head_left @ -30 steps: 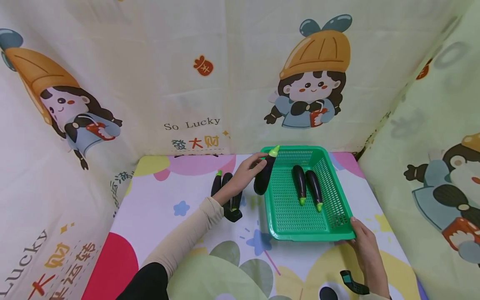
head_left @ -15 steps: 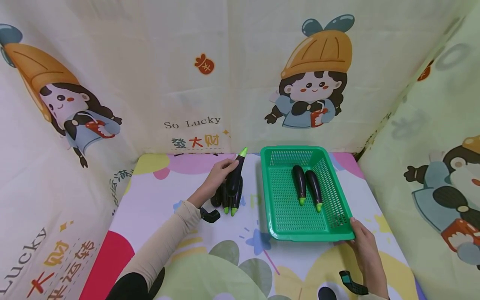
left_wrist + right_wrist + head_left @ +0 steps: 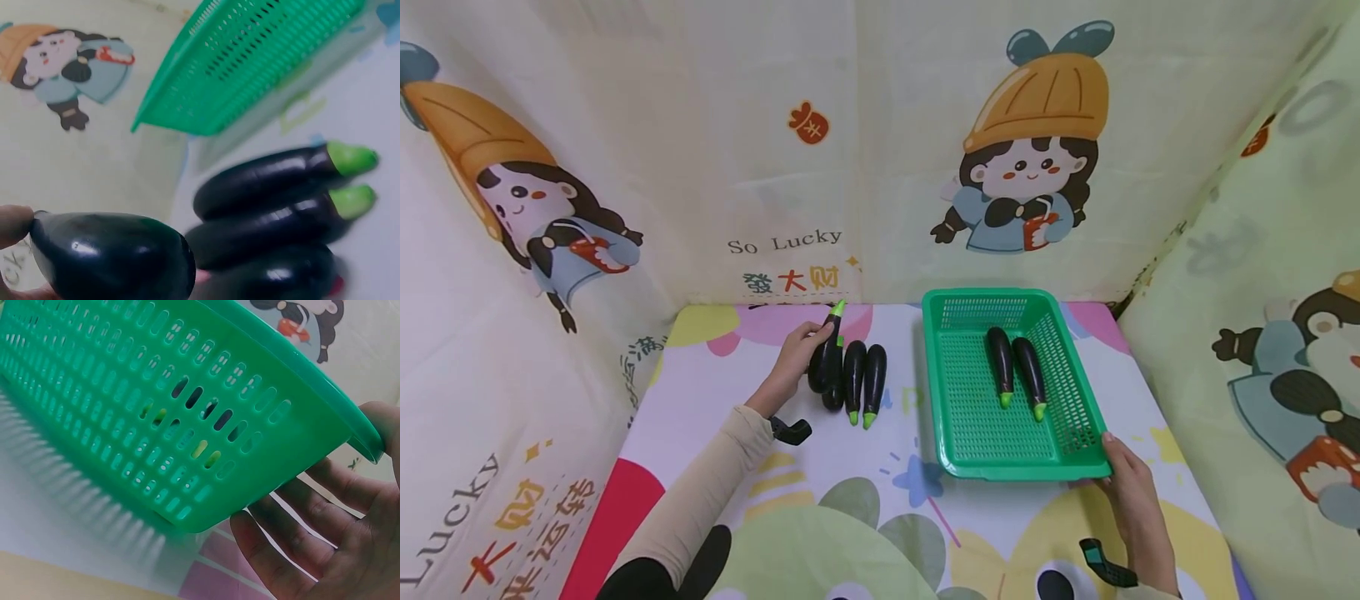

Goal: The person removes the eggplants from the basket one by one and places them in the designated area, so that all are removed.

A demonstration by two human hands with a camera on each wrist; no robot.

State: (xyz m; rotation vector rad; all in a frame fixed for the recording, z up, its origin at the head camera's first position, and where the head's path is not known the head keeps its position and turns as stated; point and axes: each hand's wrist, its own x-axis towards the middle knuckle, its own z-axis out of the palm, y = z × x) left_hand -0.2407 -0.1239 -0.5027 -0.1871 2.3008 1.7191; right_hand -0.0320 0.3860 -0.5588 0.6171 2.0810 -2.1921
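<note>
Head view. The fingers of the left hand grasp one eggplant near its narrow end; its green cap projects beyond the fingertips, and its thick dark end hangs below them, whether touching the bench cannot be told. Just right of the grasp lie three eggplants side by side, the leftmost partly hidden behind the held one. The right hand grips the near right corner of a green basket, which contains two further eggplants.
</note>
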